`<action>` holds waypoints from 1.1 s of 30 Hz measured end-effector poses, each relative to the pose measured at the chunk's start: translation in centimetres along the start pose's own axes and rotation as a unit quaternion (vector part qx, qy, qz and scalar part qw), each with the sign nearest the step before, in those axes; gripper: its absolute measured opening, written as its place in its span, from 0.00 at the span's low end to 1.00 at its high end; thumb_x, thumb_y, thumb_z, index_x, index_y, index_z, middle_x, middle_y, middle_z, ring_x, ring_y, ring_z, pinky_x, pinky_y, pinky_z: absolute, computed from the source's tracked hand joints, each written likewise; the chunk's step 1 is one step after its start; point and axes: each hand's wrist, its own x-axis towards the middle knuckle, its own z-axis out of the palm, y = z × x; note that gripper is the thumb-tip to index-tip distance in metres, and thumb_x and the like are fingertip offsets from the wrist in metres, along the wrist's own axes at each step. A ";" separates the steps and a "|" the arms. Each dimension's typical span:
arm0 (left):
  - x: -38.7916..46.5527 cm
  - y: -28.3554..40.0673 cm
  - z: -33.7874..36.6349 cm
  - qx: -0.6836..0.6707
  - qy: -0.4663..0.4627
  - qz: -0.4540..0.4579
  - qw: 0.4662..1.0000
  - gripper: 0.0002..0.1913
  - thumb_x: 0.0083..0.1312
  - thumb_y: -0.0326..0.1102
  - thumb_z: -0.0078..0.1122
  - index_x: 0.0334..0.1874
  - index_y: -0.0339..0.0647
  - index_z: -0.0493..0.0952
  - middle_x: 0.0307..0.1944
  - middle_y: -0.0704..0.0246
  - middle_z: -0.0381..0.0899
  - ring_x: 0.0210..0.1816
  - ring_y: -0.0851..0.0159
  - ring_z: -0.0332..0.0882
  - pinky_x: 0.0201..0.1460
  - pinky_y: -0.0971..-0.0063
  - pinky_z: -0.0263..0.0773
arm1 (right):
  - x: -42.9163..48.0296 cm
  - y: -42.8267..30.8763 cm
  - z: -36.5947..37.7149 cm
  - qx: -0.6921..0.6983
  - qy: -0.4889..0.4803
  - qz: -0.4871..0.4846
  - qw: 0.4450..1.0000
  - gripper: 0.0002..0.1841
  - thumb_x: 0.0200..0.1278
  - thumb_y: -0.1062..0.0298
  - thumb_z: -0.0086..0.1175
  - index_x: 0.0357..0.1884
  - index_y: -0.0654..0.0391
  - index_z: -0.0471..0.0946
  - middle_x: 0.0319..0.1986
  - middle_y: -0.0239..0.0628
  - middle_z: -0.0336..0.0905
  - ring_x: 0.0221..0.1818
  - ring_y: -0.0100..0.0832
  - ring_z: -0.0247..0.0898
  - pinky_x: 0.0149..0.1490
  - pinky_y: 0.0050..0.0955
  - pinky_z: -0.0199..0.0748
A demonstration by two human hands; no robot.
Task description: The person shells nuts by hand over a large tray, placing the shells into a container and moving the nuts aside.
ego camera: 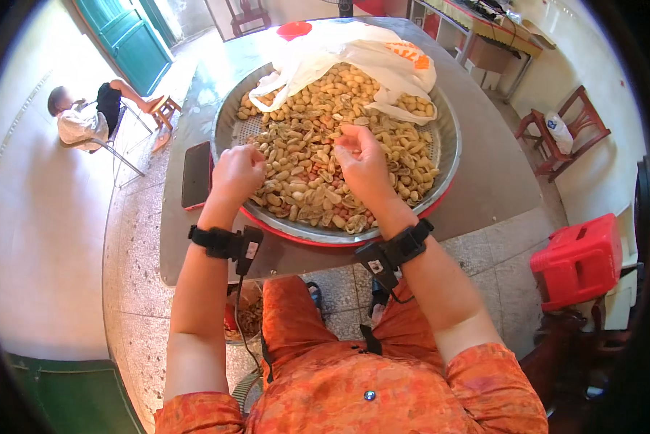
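A round metal tray (pixel 447 163) with a perforated bottom holds a heap of unshelled peanuts (pixel 352 81), split shells (pixel 314 203) and pink shelled kernels (pixel 322 174). My left hand (pixel 240 171) is over the tray's left side, its fingers curled in towards the heap. Above the middle of the pile, my right hand (pixel 364 165) has its fingers bent and the thumb near them. Whether either hand holds a peanut is hidden by the fingers. A white plastic bag (pixel 352 46) with orange print lies across the far side of the tray, with whole peanuts spilling from its mouth.
The tray stands on a grey table (pixel 487 200). A phone (pixel 197 176) lies left of it, a red bowl (pixel 294 30) behind. Under the table edge is a container of shells (pixel 246 314). A person (pixel 89 119) sits at left; a red stool (pixel 580 260) stands right.
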 end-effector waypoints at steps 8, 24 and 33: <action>0.3 1.1 1.2 0.134 -0.032 0.024 0.990 0.08 0.51 0.34 0.52 0.27 0.35 0.76 0.30 0.56 0.77 0.38 0.54 0.73 0.39 0.64 0.70 | -0.1 0.7 0.3 0.008 -0.039 0.008 0.999 0.11 0.51 0.71 0.50 0.36 0.64 0.72 0.26 0.39 0.75 0.28 0.30 0.72 0.34 0.26 0.69; -2.5 6.9 3.7 -0.768 -0.091 -0.180 0.608 0.03 0.63 0.31 0.46 0.35 0.40 0.67 0.28 0.69 0.72 0.28 0.71 0.71 0.31 0.79 0.68 | -0.9 -1.5 0.0 0.126 -0.169 -0.017 0.977 0.05 0.58 0.71 0.49 0.33 0.62 0.72 0.23 0.28 0.72 0.25 0.16 0.66 0.29 0.18 0.66; -3.2 7.8 4.3 -0.796 -0.076 -0.156 0.580 0.03 0.64 0.31 0.46 0.34 0.41 0.68 0.26 0.71 0.71 0.27 0.73 0.69 0.32 0.81 0.67 | -0.8 -2.3 -0.2 0.180 -0.180 0.019 0.967 0.06 0.60 0.69 0.48 0.33 0.60 0.70 0.24 0.26 0.69 0.24 0.15 0.64 0.28 0.16 0.65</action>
